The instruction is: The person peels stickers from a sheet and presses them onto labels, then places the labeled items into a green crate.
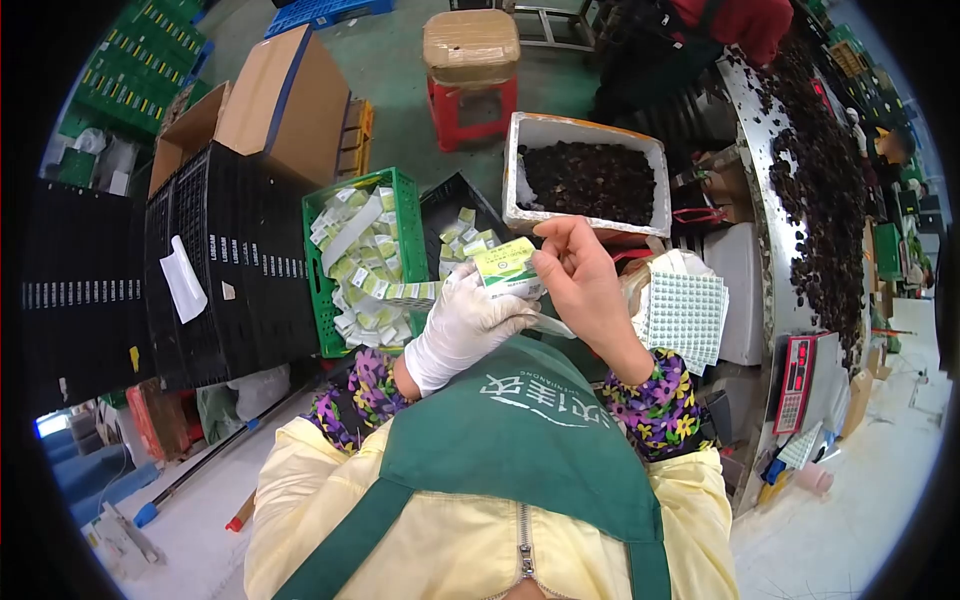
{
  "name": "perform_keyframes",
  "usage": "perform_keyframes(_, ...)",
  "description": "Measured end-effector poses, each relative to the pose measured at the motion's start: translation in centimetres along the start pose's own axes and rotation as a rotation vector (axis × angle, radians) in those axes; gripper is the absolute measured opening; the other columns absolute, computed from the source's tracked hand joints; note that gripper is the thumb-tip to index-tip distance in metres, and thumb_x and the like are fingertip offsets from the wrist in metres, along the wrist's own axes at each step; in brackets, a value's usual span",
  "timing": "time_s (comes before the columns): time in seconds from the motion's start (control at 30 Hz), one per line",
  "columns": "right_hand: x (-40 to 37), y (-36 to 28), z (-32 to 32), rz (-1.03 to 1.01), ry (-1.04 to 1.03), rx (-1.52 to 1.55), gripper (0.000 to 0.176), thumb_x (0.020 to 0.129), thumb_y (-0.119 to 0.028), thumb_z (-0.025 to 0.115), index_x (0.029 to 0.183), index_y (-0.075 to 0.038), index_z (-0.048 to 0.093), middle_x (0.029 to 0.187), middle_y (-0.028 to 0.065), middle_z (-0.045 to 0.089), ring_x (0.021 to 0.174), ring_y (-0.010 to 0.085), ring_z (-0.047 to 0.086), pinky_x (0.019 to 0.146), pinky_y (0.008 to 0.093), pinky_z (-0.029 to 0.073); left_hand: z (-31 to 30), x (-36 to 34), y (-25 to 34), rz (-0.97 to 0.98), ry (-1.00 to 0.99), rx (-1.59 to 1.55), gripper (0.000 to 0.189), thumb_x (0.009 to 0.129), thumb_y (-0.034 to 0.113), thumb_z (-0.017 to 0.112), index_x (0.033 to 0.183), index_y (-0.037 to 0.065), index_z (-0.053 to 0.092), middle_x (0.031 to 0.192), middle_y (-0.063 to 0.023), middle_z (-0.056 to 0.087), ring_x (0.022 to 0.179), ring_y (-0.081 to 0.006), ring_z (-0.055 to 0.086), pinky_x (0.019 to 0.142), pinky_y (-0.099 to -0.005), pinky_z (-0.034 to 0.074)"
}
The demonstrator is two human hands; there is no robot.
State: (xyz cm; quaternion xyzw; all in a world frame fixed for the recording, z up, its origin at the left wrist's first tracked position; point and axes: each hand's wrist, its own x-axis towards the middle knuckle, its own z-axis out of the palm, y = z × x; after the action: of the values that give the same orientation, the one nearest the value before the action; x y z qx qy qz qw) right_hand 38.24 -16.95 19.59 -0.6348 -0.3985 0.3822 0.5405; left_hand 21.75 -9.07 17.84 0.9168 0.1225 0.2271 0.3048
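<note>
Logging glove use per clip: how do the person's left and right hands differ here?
The left hand wears a white glove; the right hand is bare. The left hand wraps the green-and-white packet from below; the right hand pinches its right edge with fingertips. Both hold the packet and have floral sleeves.

Print on small box (508, 268), green apron (540, 400), black crates (230, 260), illegible

A green crate (408, 215) of small packets stood on the floor between black crates (230, 270) and a white tub (517, 170) of dark dried pieces, with an open cardboard box (290, 100) behind, a wrapped parcel (470, 45) on a red stool (470, 112), and a label sheet (685, 315) near a red scale (797, 378).
</note>
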Motion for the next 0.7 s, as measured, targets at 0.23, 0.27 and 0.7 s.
perform_keyframes(0.23, 0.3, 0.3, -0.3, -0.117, 0.130, -0.541, 0.023, 0.086, -0.016, 0.066, 0.101, 0.000, 0.058, 0.079, 0.0065, 0.063, 0.078, 0.0204, 0.062, 0.069, 0.0326, 0.048, 0.1, 0.0, 0.1, 0.051, 0.077, 0.087, 0.032, 0.069, 0.024, 0.078, 0.099, 0.016, 0.071, 0.103, -0.0055, 0.069, 0.102, -0.0281, 0.063, 0.086, -0.0425, 0.045)
perform_keyframes(0.27, 1.0, 1.1, -0.8, 0.095, -0.059, -0.207, 0.020, 0.088, -0.017, 0.065, 0.097, -0.001, 0.059, 0.081, 0.0034, 0.063, 0.080, 0.0158, 0.061, 0.070, 0.0303, 0.047, 0.0, 0.0, 0.2, 0.048, 0.071, 0.067, 0.028, 0.071, 0.023, 0.077, 0.098, 0.016, 0.072, 0.103, -0.0042, 0.070, 0.103, -0.0284, 0.063, 0.083, -0.0413, 0.045)
perform_keyframes(0.7, 1.5, -0.5, -1.8, 0.002, 0.061, 0.133, 0.028, 0.089, -0.001, 0.056, 0.117, 0.001, 0.053, 0.106, 0.0041, 0.052, 0.078, 0.0055, 0.051, 0.074, 0.0202, 0.045, 0.6, -0.7, -0.5, -0.215, 0.008, -0.504, 0.014, 0.078, 0.014, 0.074, 0.089, 0.005, 0.072, 0.089, -0.0096, 0.071, 0.083, -0.0280, 0.068, 0.075, -0.0354, 0.053)
